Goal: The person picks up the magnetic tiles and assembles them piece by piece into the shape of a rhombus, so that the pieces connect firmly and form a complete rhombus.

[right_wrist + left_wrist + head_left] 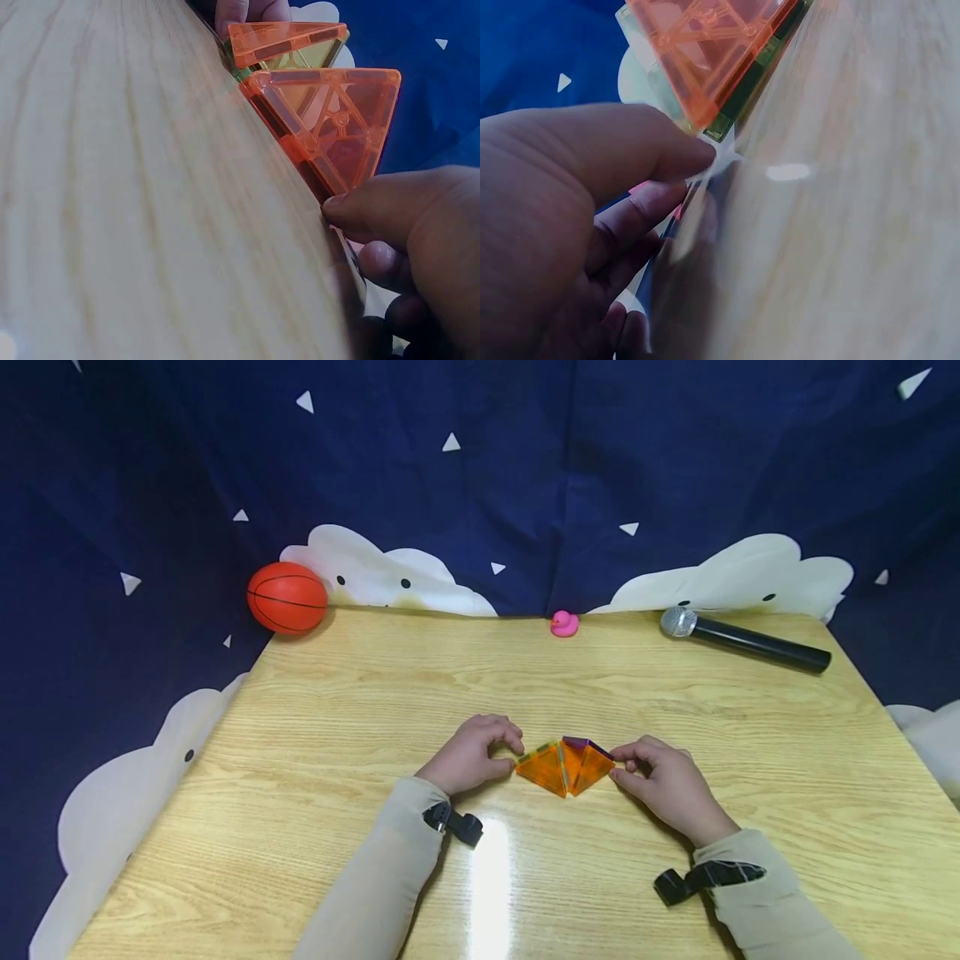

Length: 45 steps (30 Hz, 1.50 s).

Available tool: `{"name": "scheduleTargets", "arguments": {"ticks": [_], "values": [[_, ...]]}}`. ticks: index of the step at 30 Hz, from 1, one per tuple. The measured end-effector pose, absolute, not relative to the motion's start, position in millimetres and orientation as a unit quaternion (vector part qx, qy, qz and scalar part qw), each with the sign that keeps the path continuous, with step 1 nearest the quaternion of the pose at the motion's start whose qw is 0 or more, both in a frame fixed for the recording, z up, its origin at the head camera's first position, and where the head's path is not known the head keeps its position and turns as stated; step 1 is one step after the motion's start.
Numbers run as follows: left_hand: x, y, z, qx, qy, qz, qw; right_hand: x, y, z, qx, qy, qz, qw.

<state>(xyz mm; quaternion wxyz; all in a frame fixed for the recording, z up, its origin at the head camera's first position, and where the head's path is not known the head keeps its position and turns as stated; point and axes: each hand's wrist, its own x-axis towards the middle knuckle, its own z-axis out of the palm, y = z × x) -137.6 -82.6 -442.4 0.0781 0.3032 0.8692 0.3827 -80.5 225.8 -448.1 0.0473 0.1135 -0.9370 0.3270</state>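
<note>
Orange tiles (564, 766) at tabletop (375, 710) centre pinched: left hand (471, 762) at 9 o'clock corner, right hand (663, 783) at 3 o'clock corner.

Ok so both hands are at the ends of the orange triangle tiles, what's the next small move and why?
Probably ease both ends gently inward. The left hand and right hand each pinch an outer corner of the translucent orange plastic triangle tiles, which already stand tented on the wooden table, so a light squeeze should close them.
</note>
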Motion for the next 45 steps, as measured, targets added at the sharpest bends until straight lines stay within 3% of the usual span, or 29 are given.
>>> {"name": "scheduleTargets", "arguments": {"ticks": [21,37,45], "values": [[-139.0,-79.3,-444.5,0.307,0.854,0.415,0.059,-78.4,231.8,-453.8,0.111,-0.898,0.423,0.057],[-139.2,-79.3,-439.7,0.303,0.861,0.393,0.108,-81.2,232.2,-453.1,0.108,-0.905,0.409,0.039],[-136.9,-74.5,-442.4,0.293,0.876,0.374,0.082,-79.1,226.4,-455.5,0.106,-0.909,0.396,0.075]]}}
